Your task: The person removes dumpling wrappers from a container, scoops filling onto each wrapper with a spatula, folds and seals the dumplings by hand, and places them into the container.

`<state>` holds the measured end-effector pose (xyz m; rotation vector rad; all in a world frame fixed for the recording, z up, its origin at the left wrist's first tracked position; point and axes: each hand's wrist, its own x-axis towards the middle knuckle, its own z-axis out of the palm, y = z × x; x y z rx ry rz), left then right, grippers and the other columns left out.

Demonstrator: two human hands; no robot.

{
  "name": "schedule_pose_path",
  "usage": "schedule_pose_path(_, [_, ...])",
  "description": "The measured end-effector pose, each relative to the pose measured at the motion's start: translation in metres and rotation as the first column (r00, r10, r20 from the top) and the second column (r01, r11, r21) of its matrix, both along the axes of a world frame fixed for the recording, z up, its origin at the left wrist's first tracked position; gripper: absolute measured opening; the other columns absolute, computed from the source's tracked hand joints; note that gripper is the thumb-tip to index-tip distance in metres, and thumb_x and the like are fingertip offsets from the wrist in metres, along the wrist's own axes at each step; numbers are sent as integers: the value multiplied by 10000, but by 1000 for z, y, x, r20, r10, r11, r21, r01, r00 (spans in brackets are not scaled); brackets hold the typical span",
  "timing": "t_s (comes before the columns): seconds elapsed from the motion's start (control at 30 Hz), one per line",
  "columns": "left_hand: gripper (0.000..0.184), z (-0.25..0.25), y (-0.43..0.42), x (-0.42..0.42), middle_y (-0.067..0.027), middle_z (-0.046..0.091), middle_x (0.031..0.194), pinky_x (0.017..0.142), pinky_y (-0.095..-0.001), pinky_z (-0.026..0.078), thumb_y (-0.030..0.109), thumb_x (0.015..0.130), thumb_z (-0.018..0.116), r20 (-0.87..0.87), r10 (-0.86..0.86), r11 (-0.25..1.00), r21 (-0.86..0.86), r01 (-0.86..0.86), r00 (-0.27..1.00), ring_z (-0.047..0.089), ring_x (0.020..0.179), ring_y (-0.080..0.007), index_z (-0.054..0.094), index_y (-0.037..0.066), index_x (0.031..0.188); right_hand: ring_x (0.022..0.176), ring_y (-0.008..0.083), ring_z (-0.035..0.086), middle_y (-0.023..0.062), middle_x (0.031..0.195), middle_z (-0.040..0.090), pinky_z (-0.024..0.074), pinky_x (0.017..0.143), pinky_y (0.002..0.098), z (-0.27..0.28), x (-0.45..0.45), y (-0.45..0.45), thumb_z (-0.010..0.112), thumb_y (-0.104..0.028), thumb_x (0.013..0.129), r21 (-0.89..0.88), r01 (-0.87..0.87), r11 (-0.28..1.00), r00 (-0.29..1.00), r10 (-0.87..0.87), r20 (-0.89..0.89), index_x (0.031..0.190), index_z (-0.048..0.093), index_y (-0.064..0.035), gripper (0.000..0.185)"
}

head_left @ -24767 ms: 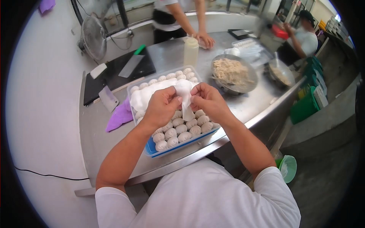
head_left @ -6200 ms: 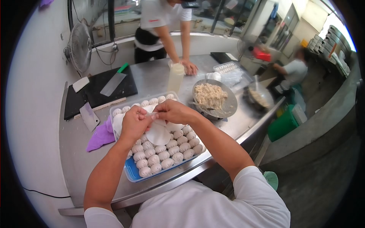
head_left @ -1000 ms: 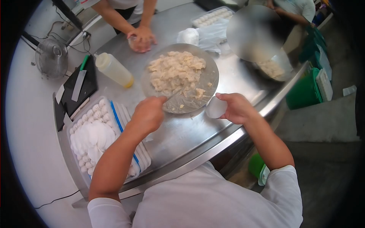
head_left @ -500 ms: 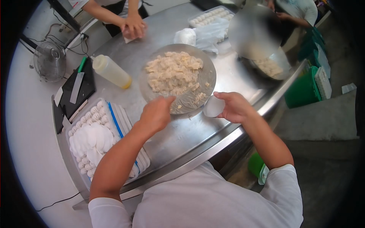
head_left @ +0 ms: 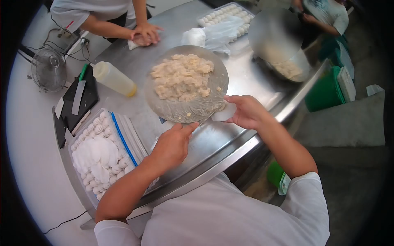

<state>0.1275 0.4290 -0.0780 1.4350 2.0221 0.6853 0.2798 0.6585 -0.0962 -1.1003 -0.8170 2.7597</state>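
Note:
My left hand [head_left: 173, 143] is closed on a thin tool [head_left: 207, 117], whose far end meets the wrapper near the bowl's lower right rim. In my right hand [head_left: 248, 112], a white round wrapper [head_left: 225, 114] is pinched at its edge, with a bit of filling at its top. Just beyond both hands stands a wide metal bowl [head_left: 158, 99] with a heap of pale filling [head_left: 182, 78] in its upper part. At the left, a plastic tray [head_left: 132, 159] holds rows of pleated dumplings [head_left: 117, 169] and a pile of white wrappers [head_left: 97, 152].
A squeeze bottle [head_left: 113, 79] leans left of the bowl. Farther left lies a knife [head_left: 78, 97] on a black board [head_left: 91, 95]. Across the table, a co-worker's hands [head_left: 145, 34] press dough. Another tray [head_left: 225, 17], a plastic bag [head_left: 223, 33] and a second bowl [head_left: 301, 65] stand beyond.
My left hand has moved down and toward me from the bowl, bringing the tool to the wrapper. Filling now shows on the wrapper. The view has shifted slightly.

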Motion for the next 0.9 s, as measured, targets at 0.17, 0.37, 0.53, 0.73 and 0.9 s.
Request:
schedule_pose_path(0.17, [363,22,-9,-16,-228,669,917,807,-428,524,11,959,543,43,-30,999,27,29,999,663,850,-392,659,32,1302,1234,348,604,209,1416,517,495,1079,542,-13,1,1,536,-113,1040,27,46,999,999,-47,27,1405,417,93,436])
schedule_pose_path(0.37, [373,4,-7,10,-241,670,929,812,-470,514,11,967,522,-8,-4,1000,-14,4,1000,661,872,-401,640,11,1321,1258,350,588,222,1377,538,488,1084,528,-4,-1,-2,534,-74,1035,-9,25,1000,999,-25,26,1405,412,110,431])
schedule_pose_path(0.53, [357,13,0,-5,-242,670,944,825,-460,521,23,981,515,81,-4,996,-84,11,997,658,890,-411,658,21,1308,1256,345,591,217,1388,529,483,1087,534,-16,6,3,535,-74,1033,-28,43,999,999,-43,-3,1413,389,110,447])
schedule_pose_path(0.73, [355,-12,38,-52,-260,691,1002,855,-444,526,-3,954,521,-226,7,992,-123,-35,974,685,944,-404,675,3,1274,1239,364,601,215,1437,498,489,1085,535,-11,1,0,529,-98,1032,62,83,995,994,-87,67,1420,391,86,451])
schedule_pose_path(0.9, [370,-10,17,-36,-236,688,952,817,-422,525,-12,939,536,-46,-88,996,-28,87,995,682,889,-380,682,26,1276,1242,374,603,233,1399,531,496,1062,563,-17,5,5,539,-85,1030,-58,43,997,999,-44,-13,1404,407,100,438])
